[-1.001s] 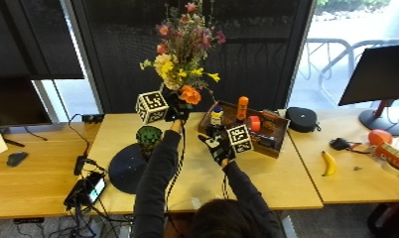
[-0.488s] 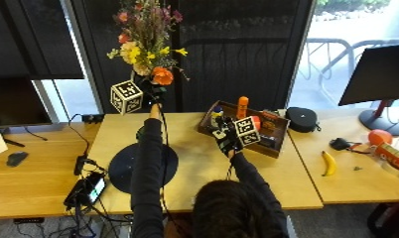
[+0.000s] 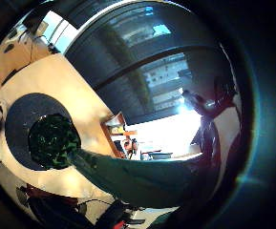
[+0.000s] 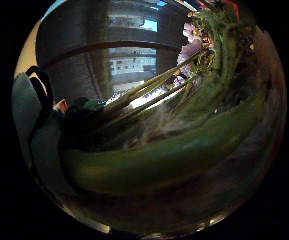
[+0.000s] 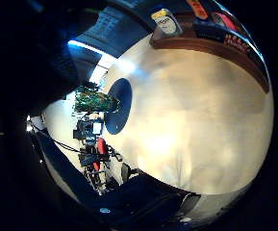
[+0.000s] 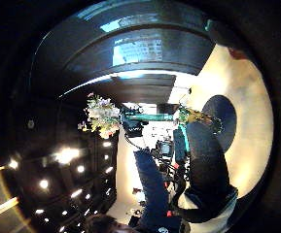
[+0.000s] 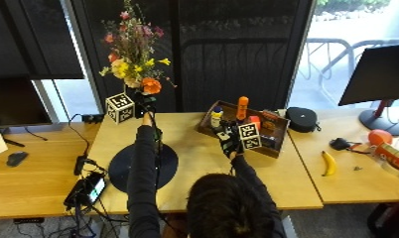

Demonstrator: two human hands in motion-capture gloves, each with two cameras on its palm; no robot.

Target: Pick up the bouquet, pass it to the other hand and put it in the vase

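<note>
My left hand [image 7: 145, 106] grips the stems of a bouquet [image 7: 130, 44] of pink, yellow and orange flowers and holds it upright, high over the table's back left. The thick green stems [image 4: 159, 160] fill the left thumb side palm view. Below the hand, the stems run down toward a dark green faceted vase [image 3: 51, 140] on a round dark mat [image 7: 166, 166]. My forearm hides the vase in the outside view, and I cannot tell whether the stem ends are inside it. My right hand [image 7: 227, 141] hovers over the table beside the wooden tray, holding nothing.
A wooden tray [image 7: 209, 130] with bottles and boxes stands at the back centre. To the right lie a black pouch [image 7: 302, 119] and a banana [image 7: 329, 162]. A small device with cables [image 7: 87, 188] sits at the front left, by the mat.
My left hand carried the bouquet to the left, then lowered it slightly. The vase, visible one second ago, is now behind my forearm. The right hand stayed by the tray.
</note>
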